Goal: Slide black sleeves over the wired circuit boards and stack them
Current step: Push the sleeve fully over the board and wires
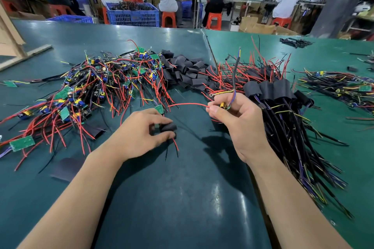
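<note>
My left hand pinches a black sleeve between thumb and fingers just above the green table; red and black wire ends poke out below it. My right hand holds a small wired circuit board by its wires, with a red wire running left and a black lead rising upward. A tangled heap of bare wired boards lies at the left. Loose black sleeves are piled behind the hands. Sleeved boards lie stacked at the right, wires trailing toward me.
A second heap of wired boards sits at the far right. Flat sleeves lie near my left forearm. A wooden frame stands at the far left. Several people sit at benches beyond the table, beside blue crates.
</note>
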